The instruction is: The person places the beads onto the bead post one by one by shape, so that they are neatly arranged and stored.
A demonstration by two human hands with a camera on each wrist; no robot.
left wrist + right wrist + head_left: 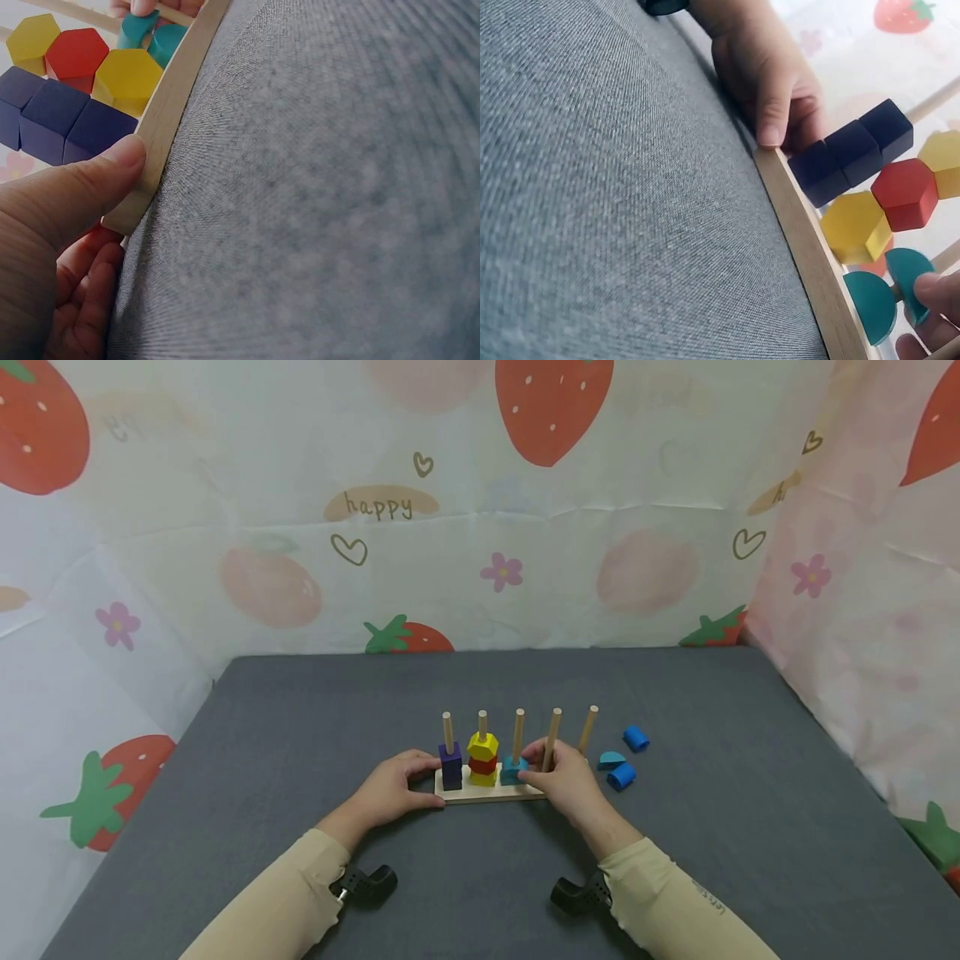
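A wooden peg stand [480, 796] with several upright pegs lies on the table. My left hand [388, 790] grips its left end, thumb on the front edge. Dark blue cubes [451, 768] are stacked on the leftmost peg. Beside them, yellow blocks [129, 79] and a red block [75, 56] share the second peg. On the third peg, a teal half-round block [870, 306] sits at the bottom. My right hand [567, 782] pinches another teal half-round block [907, 279] on that peg, tilted just above the lower one.
Right of the stand lie two blue cylinders [636, 739] and a loose light-blue half-round block [611, 760]. The two rightmost pegs [588, 729] rise beside and behind my right hand. Grey cloth [480, 685] covers the table, with a printed curtain behind.
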